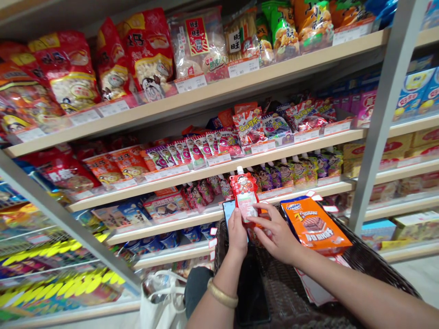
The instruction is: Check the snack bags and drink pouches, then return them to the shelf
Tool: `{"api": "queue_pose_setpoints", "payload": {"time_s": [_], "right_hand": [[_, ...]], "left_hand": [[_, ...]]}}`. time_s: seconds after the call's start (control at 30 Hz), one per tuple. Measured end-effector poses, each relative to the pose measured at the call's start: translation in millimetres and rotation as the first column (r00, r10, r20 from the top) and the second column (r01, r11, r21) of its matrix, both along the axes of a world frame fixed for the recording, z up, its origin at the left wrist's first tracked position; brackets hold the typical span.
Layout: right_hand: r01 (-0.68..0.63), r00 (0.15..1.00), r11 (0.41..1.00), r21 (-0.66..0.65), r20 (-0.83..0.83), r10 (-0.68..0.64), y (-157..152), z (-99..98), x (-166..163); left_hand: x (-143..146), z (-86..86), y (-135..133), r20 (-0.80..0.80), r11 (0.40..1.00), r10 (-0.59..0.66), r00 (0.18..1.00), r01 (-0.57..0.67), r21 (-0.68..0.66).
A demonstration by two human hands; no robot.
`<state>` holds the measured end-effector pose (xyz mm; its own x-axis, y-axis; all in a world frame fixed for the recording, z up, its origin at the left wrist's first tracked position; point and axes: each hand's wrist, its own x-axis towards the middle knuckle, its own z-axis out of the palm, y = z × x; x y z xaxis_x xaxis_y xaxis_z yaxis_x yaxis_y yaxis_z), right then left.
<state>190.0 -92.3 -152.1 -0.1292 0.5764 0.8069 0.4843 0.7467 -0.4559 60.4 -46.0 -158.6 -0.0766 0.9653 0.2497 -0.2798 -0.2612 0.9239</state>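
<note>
My left hand (237, 233) is closed around the lower part of a red spouted jelly pouch (244, 185) with a white cap, held upright. A phone (230, 214) with a lit screen shows behind the same hand, partly hidden by the fingers. My right hand (276, 235) comes in from the right with its fingers stretched and apart, the fingertips at the pouch's lower front. Below both hands stands a dark wicker basket (284, 292). On its right side lies an orange snack bag (317, 224). A dark flat rectangular thing (254, 292) lies beside my left forearm.
Shelves (212, 169) of packaged snacks run across the view. Several spouted pouches (300, 171) line a lower shelf behind my hands. Grey metal posts (386, 114) stand between shelf sections. A white cloth bag (163, 301) sits at the lower left.
</note>
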Motion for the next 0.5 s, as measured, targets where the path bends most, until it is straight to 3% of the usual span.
{"api": "queue_pose_setpoints", "payload": {"time_s": [0.5], "right_hand": [[0.012,0.998,0.999,0.045,0.061,-0.015,-1.5,0.7,0.8]], "left_hand": [[-0.9,-0.1,0.7,0.105,1.000,-0.012,0.994,0.014,-0.020]]}}
